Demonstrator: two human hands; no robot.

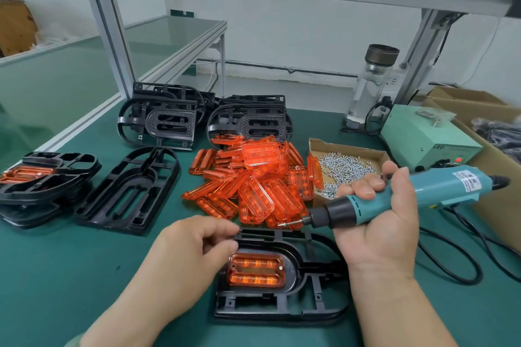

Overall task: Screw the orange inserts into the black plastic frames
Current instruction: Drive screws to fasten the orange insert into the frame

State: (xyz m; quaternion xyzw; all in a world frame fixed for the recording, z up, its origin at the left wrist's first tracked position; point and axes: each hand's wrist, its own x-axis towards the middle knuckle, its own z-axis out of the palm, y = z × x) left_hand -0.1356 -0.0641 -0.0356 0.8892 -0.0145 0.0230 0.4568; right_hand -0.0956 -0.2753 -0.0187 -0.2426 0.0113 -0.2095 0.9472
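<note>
A black plastic frame (284, 310) lies in front of me with an orange insert (256, 270) seated in its middle. My right hand (377, 222) grips a teal electric screwdriver (406, 194), held level above the frame with a screw on its bit pointing left. My left hand (194, 248) rests at the frame's upper left corner, fingers curled and pinched together; whether they hold anything is hidden. A heap of loose orange inserts (253, 180) lies behind the frame.
A cardboard tray of silver screws (344, 169) sits right of the heap. Empty frames (129, 191) and stacks (163, 118) (251, 118) lie behind, a finished stack (42, 180) at left. A green power box (423, 138), glass bottle (369, 87) and cables stand at right.
</note>
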